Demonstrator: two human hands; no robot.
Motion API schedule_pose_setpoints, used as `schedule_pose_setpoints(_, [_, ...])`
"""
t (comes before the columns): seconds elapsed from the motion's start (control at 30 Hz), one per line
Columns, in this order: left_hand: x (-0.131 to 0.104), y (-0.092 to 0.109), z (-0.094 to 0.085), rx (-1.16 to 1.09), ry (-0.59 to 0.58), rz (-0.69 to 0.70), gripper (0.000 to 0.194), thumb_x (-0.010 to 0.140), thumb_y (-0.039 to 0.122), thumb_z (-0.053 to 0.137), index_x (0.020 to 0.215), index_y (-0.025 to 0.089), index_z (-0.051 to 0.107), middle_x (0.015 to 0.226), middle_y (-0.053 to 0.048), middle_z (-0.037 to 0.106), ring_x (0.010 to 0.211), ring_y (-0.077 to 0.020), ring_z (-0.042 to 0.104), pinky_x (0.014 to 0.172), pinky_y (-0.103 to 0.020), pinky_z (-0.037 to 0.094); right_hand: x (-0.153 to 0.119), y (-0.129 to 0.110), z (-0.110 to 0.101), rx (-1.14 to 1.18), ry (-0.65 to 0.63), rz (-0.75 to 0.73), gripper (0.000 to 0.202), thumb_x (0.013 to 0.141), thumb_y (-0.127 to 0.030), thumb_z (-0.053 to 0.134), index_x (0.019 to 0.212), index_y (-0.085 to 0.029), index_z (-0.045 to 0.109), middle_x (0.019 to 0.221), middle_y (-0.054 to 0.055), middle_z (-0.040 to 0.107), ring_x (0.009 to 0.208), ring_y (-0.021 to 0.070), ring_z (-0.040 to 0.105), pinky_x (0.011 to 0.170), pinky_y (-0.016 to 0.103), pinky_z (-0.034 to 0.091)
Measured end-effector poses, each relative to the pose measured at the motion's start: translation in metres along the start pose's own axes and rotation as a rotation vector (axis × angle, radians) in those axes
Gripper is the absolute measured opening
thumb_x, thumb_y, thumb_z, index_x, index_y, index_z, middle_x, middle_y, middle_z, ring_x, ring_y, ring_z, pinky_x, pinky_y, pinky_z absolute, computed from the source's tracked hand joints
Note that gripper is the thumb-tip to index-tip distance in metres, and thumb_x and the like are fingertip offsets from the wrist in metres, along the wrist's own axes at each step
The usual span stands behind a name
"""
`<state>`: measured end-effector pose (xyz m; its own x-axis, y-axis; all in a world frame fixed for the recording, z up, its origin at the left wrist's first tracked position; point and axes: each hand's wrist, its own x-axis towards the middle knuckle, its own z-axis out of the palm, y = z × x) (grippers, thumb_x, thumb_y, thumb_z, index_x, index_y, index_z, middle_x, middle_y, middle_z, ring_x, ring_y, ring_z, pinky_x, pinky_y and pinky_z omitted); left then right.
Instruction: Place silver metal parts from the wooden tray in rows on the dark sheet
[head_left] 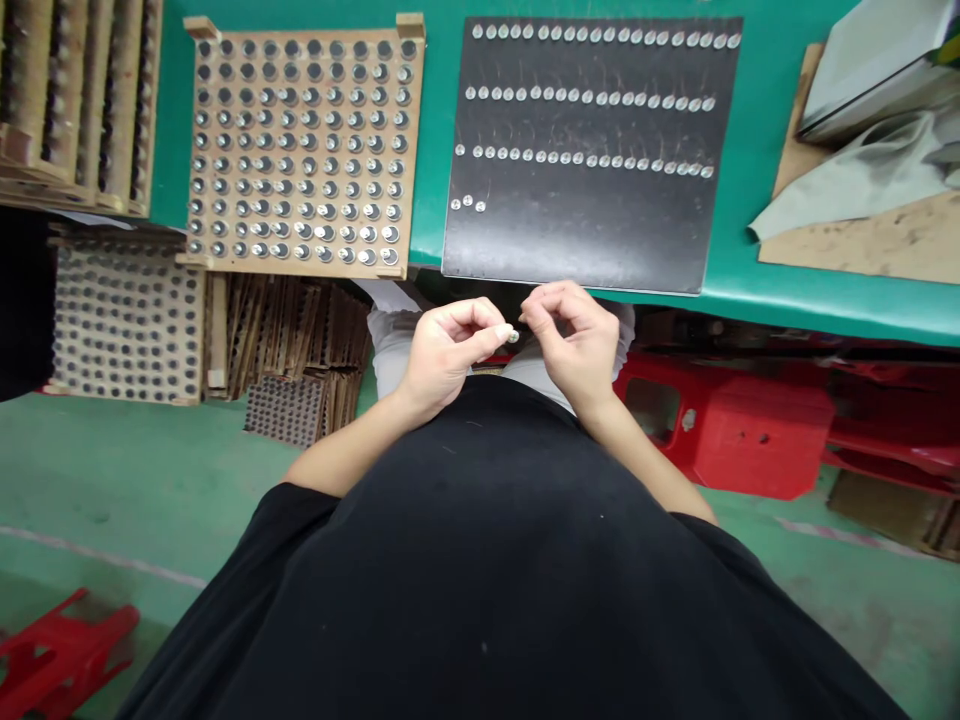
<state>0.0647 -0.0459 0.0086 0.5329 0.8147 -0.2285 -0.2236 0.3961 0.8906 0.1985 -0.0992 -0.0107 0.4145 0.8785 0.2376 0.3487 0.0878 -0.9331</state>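
Note:
My left hand (456,352) pinches a small round silvery part (513,337) between thumb and finger, in front of the table edge. Close by on its right, my right hand (576,335) has its thumb and fingertips pressed together; what they hold, if anything, is too small to make out. Beyond the hands lies a black board (577,235) with rows of similar small round parts, thin wires showing near them. To its left is a wooden tray (415,150) with a grid of dark round pieces, most topped with a silvery part.
Stacked wooden trays (90,200) stand at the far left, with more boards (127,320) below the green table (795,310). A cloth (855,180) lies on cardboard (862,245) at the right. Red stools (765,430) are on the floor at both sides.

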Motion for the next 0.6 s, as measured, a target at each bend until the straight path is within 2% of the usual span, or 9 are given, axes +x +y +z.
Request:
schedule_pose_setpoints(0.1, [0.0, -0.003, -0.002, 0.03, 0.01, 0.031, 0.032, 0.066, 0.035, 0.082, 0.056, 0.014, 0.06, 0.058, 0.003, 0.05, 0.053, -0.0053, 0.041, 0.053, -0.022, 0.036, 0.0, 0.005, 0.0, 0.042, -0.043, 0.047, 0.043, 0.093, -0.031, 0.053, 0.051, -0.02, 0.052, 0.06, 0.0, 0.061, 0.06, 0.0116, 0.058, 0.063, 0.028, 0.048])
schedule_pose_setpoints(0.2, [0.002, 0.002, -0.009, 0.138, -0.021, 0.077, 0.029, 0.069, 0.033, 0.079, 0.058, 0.014, 0.06, 0.06, 0.002, 0.054, 0.056, -0.0068, 0.046, 0.057, -0.023, 0.039, -0.001, 0.007, -0.003, 0.031, -0.124, 0.038, 0.049, 0.094, -0.03, 0.05, 0.046, -0.02, 0.045, 0.054, -0.001, 0.057, 0.053, 0.0105, 0.054, 0.057, 0.027, 0.045])
schedule_pose_setpoints(0.3, [0.016, 0.019, -0.024, 0.363, -0.114, 0.139, 0.022, 0.07, 0.027, 0.075, 0.059, 0.013, 0.062, 0.063, 0.0, 0.057, 0.059, -0.0088, 0.05, 0.057, -0.024, 0.04, -0.001, 0.011, -0.006, -0.009, -0.219, -0.023, 0.042, 0.094, -0.026, 0.048, 0.053, -0.02, 0.053, 0.063, 0.002, 0.064, 0.061, 0.0128, 0.061, 0.061, 0.027, 0.05])
schedule_pose_setpoints(0.37, [0.037, 0.038, -0.041, 0.537, -0.098, 0.195, 0.016, 0.069, 0.022, 0.073, 0.061, 0.013, 0.063, 0.063, -0.001, 0.058, 0.059, -0.0095, 0.051, 0.057, -0.024, 0.04, -0.001, 0.017, -0.006, -0.037, -0.253, -0.064, 0.03, 0.093, -0.022, 0.047, 0.07, -0.021, 0.065, 0.078, 0.005, 0.072, 0.075, 0.0159, 0.068, 0.07, 0.03, 0.055])
schedule_pose_setpoints(0.43, [0.067, 0.059, -0.063, 0.69, 0.033, 0.243, 0.012, 0.07, 0.015, 0.068, 0.06, 0.013, 0.061, 0.06, -0.001, 0.058, 0.058, -0.0097, 0.05, 0.057, -0.024, 0.038, -0.002, 0.023, -0.005, -0.07, -0.269, -0.101, 0.022, 0.091, -0.019, 0.048, 0.095, -0.022, 0.07, 0.097, 0.007, 0.075, 0.092, 0.0194, 0.071, 0.083, 0.035, 0.058])
schedule_pose_setpoints(0.5, [0.102, 0.078, -0.087, 0.821, 0.225, 0.269, 0.016, 0.07, 0.008, 0.063, 0.056, 0.014, 0.057, 0.057, 0.0, 0.056, 0.057, -0.0097, 0.048, 0.057, -0.025, 0.037, -0.002, 0.027, -0.004, -0.088, -0.277, -0.126, 0.026, 0.088, -0.021, 0.055, 0.111, -0.022, 0.069, 0.108, 0.009, 0.074, 0.101, 0.0219, 0.07, 0.09, 0.04, 0.058])
schedule_pose_setpoints(0.57, [0.138, 0.091, -0.11, 0.932, 0.385, 0.285, 0.023, 0.069, 0.003, 0.062, 0.052, 0.015, 0.052, 0.056, 0.0, 0.054, 0.057, -0.0103, 0.047, 0.06, -0.027, 0.037, -0.003, 0.026, -0.003, -0.067, -0.263, -0.127, 0.026, 0.086, -0.023, 0.062, 0.11, -0.023, 0.07, 0.104, 0.008, 0.075, 0.094, 0.0216, 0.072, 0.086, 0.039, 0.06])
schedule_pose_setpoints(0.6, [0.154, 0.095, -0.12, 0.974, 0.42, 0.299, 0.026, 0.068, 0.002, 0.062, 0.049, 0.015, 0.05, 0.055, 0.0, 0.053, 0.058, -0.0108, 0.047, 0.062, -0.028, 0.037, -0.002, 0.025, -0.003, -0.045, -0.247, -0.117, 0.022, 0.085, -0.024, 0.063, 0.106, -0.023, 0.072, 0.097, 0.007, 0.075, 0.086, 0.02, 0.072, 0.079, 0.036, 0.061])
